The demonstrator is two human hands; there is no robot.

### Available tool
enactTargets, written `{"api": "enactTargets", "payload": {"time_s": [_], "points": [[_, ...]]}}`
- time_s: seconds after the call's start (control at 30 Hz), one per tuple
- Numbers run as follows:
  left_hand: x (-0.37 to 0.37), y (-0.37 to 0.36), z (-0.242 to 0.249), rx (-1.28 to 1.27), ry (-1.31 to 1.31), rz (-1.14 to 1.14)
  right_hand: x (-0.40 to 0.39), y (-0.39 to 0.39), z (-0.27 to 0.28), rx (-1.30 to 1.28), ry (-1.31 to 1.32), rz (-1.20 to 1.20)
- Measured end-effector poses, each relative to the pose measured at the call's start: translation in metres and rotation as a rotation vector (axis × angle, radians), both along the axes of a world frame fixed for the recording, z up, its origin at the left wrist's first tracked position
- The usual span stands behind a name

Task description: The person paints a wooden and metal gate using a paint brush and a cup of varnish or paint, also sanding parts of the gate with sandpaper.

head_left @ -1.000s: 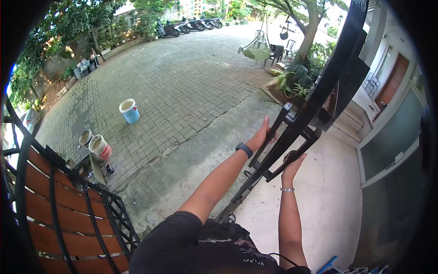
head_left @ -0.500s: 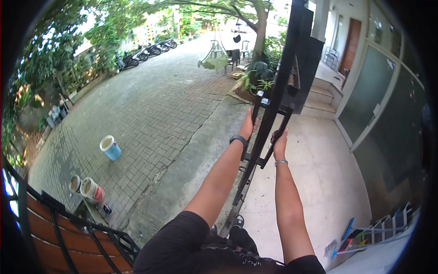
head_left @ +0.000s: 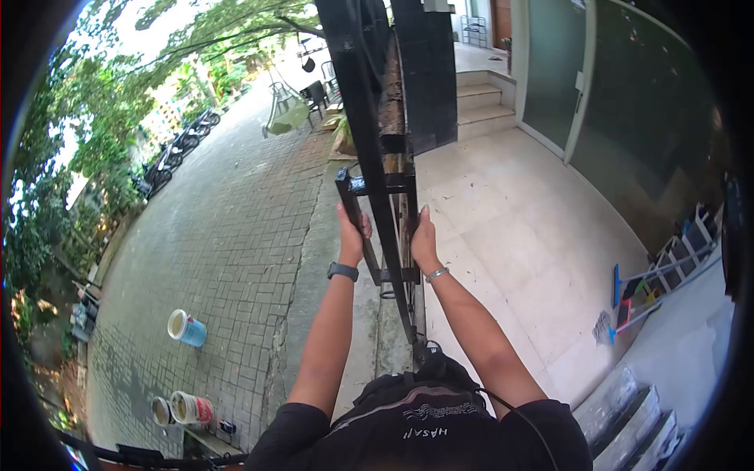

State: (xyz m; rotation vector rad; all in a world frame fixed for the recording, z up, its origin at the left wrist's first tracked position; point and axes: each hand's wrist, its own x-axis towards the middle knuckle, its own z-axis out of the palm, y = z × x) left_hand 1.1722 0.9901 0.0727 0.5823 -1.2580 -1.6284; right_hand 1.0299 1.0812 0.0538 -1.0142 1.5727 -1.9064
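Note:
A tall black metal gate [head_left: 367, 118] stands nearly edge-on in front of me, with a bar handle on each of its sides. My left hand [head_left: 352, 237], a dark band on its wrist, is closed around the left handle [head_left: 346, 187]. On the other side, my right hand [head_left: 424, 239] grips the right handle [head_left: 411, 200], its thumb pointing up and its fingers mostly hidden behind the bar. A metal bracelet circles that wrist. Brown wood-like boards [head_left: 392, 94] show between the gate's black frame parts.
On the left, a blue-and-white bucket [head_left: 188, 328] and two more buckets [head_left: 191, 409] stand on brick paving [head_left: 228, 259]. Pale tiles [head_left: 503, 235] lie to the right, with steps [head_left: 481, 102], a glass door [head_left: 554, 71], a leaning ladder [head_left: 683, 243] and brooms [head_left: 616, 286].
The view has turned right, so the gate and both hands appear farther left. The gate's boards show more now. Both hands keep hold of the handles.

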Motion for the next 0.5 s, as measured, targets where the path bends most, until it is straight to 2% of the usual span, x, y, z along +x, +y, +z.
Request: {"api": "enactTargets", "payload": {"time_s": [0.2, 0.33, 0.37, 0.4, 0.5], "points": [[0.019, 0.039, 0.0, 0.028, 0.045, -0.045, 0.018, 0.033, -0.008, -0.046, 0.008, -0.039], [0.031, 0.067, -0.003, 0.022, 0.084, -0.021, 0.028, 0.069, -0.006, 0.038, 0.081, -0.02], [0.036, 0.074, -0.003, 0.043, 0.09, -0.049, 0.035, 0.08, 0.001, 0.04, 0.032, -0.046], [0.039, 0.084, 0.002, 0.064, 0.1, -0.071, 0.036, 0.087, -0.003, -0.031, 0.016, -0.011], [0.045, 0.115, 0.009, 0.091, 0.079, 0.003, 0.045, 0.098, -0.016, -0.163, 0.084, -0.104]]}}
